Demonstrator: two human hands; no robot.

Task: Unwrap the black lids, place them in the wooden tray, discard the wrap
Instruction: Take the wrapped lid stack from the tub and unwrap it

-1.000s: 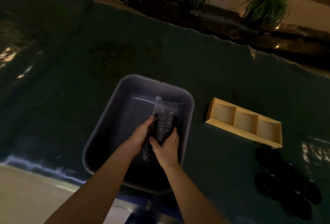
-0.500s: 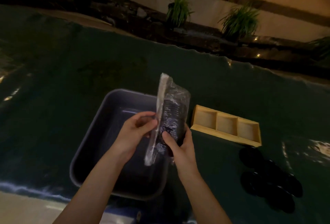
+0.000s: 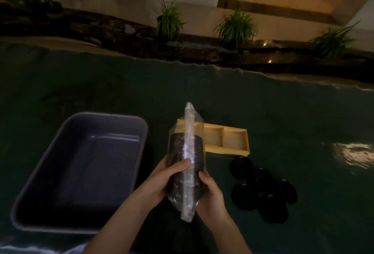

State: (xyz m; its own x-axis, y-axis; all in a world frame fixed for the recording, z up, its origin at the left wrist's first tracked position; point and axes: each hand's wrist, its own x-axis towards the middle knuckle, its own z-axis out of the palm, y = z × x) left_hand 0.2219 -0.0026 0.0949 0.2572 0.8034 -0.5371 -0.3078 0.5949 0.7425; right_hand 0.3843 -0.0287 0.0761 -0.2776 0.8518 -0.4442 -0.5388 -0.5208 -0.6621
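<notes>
I see a dark green table cover (image 3: 263, 102), plain, with one pale glare patch to the right of the wooden tray (image 3: 226, 142). That tray is light yellow-tan, unpatterned. Left of the tray sits a grey-violet tub (image 3: 40, 183), darker inside. In front of the tray, the wrap (image 3: 189, 124) is clear with a milky white seam strip down its middle, and the stack of lids (image 3: 178, 152) inside reads black with fine ribbed lines. Nearer to me than the tray, the loose lids (image 3: 263, 189) are flat black. Beyond the tray, the plants (image 3: 235, 25) are green against cream flooring.
</notes>
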